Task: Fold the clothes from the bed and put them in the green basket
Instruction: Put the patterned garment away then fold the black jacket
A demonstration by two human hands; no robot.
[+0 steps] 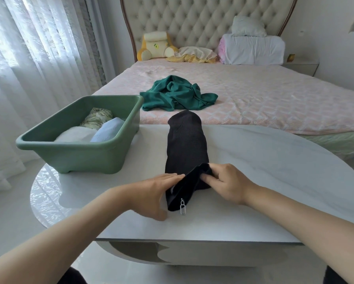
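A black garment with a silver zip pull lies in a long narrow strip on the white table, reaching toward the bed. My left hand lies with straight fingers against the garment's near left edge. My right hand pinches the near end, which is turned back over the strip. The green basket stands on the table's left side and holds folded white, light blue and floral pieces. A crumpled dark green garment lies on the bed.
Pillows, a folded blanket and a yellow plush toy sit at the tufted headboard. White curtains hang at the left. The table's near edge is just below my hands, with floor beneath.
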